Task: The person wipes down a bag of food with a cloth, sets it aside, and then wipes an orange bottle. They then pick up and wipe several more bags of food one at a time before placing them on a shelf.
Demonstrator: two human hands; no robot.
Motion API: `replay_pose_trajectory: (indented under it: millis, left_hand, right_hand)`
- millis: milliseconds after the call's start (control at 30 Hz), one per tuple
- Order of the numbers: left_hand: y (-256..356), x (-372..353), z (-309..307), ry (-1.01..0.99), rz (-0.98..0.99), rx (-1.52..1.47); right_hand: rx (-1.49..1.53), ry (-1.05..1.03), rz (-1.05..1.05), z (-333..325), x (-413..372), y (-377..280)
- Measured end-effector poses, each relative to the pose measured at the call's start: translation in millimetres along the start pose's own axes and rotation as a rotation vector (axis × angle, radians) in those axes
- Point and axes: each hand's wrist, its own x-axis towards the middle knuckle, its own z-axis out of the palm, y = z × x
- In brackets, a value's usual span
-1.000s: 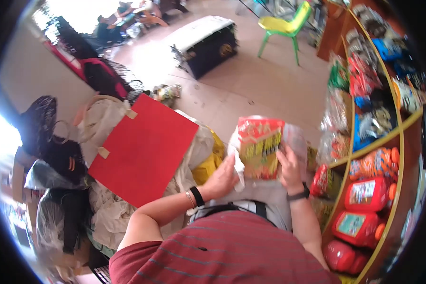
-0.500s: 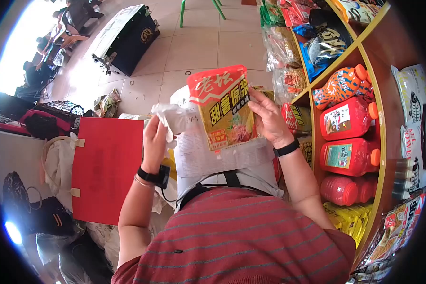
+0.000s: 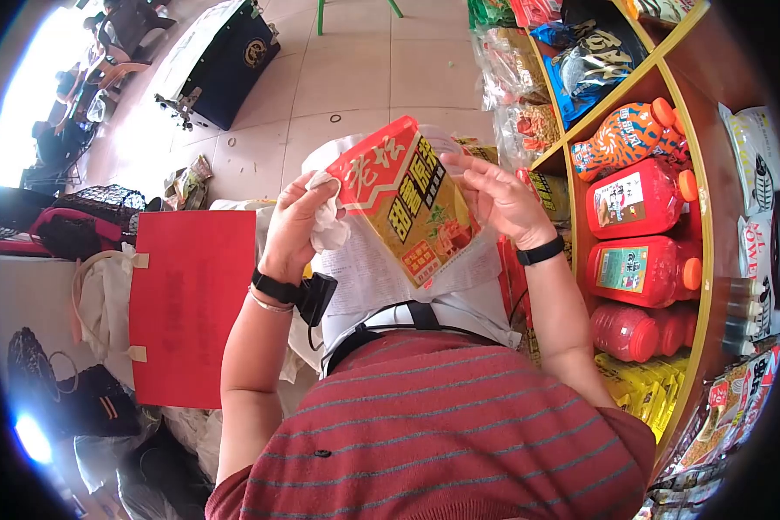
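My left hand is closed on a crumpled white tissue and pinches the upper left corner of a red and yellow food packet. The packet hangs tilted over my lap, its printed front facing up. To its right, my right hand has its fingers spread, close to the packet's right edge; no grip on it shows. Beneath the packet, a printed paper sheet lies across my thighs.
A wooden shelf on the right holds red jars, an orange bottle and bagged goods. At the left is a red bag. A dark case stands on the tiled floor, with small rings nearby.
My left hand has moved to the packet's corner with the tissue. The packet has tilted, and my right hand has let go of its right edge and spread its fingers.
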Motion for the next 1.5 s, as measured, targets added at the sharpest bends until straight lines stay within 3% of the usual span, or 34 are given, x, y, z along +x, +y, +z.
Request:
replay_pose_trajectory:
  millis: [67,167,400,467,533,567,600,667,700,733,767,800,900,933,1000,1067,1100,1200,1300,1500]
  left_hand:
    - [-4,3,5,-0.005,0.007,-0.027]
    - [-7,3,11,0.05,0.018,-0.056]
    - [12,-23,20,0.056,-0.239,-0.096]
    - [8,-20,11,-0.227,-0.293,0.502]
    - [-5,-22,18,-0.291,-0.298,0.412]
    - [-11,-24,22,-0.216,-0.246,0.338]
    - [-12,-26,25,-0.141,-0.195,0.263]
    - [-8,-27,17,-0.141,-0.17,0.199]
    - [-10,-26,10,-0.063,-0.15,0.13]
    - [-11,-25,7,0.009,-0.133,0.059]
    - [-14,-24,7,0.086,-0.077,-0.007]
    - [-14,-21,1,0.03,-0.069,-0.092]
    - [-21,-10,1,0.041,-0.029,-0.276]
    - [-20,-12,14,0.028,-0.046,-0.281]
    - [-24,-14,40,0.092,-0.004,-0.214]
    - [-40,-16,47,0.019,-0.029,-0.12]
    - [-45,-18,53,0.006,-0.044,-0.011]
    - [-51,-22,69,-0.025,-0.001,0.156]
    - [-50,-19,47,-0.098,-0.183,0.236]
    - [-47,-16,17,0.077,-0.053,0.424]
  right_hand:
    - [0.043,0.014,0.045,-5,-4,7]
    - [-0.229,0.045,0.071,1,-4,4]
    - [-0.564,-0.154,0.116,-1,0,-26]
    - [-0.55,-0.217,0.142,12,5,-29]
    - [-0.777,-0.311,0.09,28,6,-33]
    - [-1.03,-0.276,-0.094,29,8,-32]
    - [-1.028,-0.274,-0.092,31,7,-27]
    - [-1.006,0.336,-0.378,36,0,-15]
    - [-1.037,0.491,-0.652,42,-5,-15]
    - [-1.018,0.573,-0.81,53,-16,-21]
    - [-0.898,0.569,-0.771,57,-29,-17]
    - [-0.777,0.571,-0.731,62,-45,-12]
    - [-0.595,0.154,-0.131,76,-65,5]
    - [-0.496,0.076,-0.018,67,-60,28]
    - [-0.511,0.055,0.0,60,-49,59]
    - [-0.179,0.19,-0.019,56,-34,71]
    - [0.043,0.318,-0.143,62,-28,69]
    - [0.306,0.346,-0.225,43,-22,61]
    - [0.328,0.49,-0.235,0,-29,57]
    - [0.467,0.916,-0.297,-129,-72,80]
